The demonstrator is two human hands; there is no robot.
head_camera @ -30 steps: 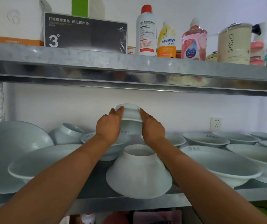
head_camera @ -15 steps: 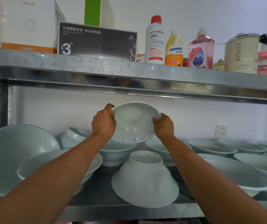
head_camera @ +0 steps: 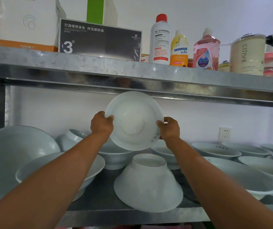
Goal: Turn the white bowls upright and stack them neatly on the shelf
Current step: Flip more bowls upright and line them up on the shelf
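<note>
My left hand (head_camera: 102, 125) and right hand (head_camera: 169, 129) grip opposite rims of a round white ceramic bowl (head_camera: 133, 120), raised above the metal shelf (head_camera: 99, 198), opening towards me. Glazed, probably slippery, breakable; rims seem safest.

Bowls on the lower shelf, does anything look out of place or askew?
Yes. The front-centre bowl sits upside down, foot ring up. The big bowl at far left leans askew, and a small bowl behind it lies tipped, base showing.
</note>
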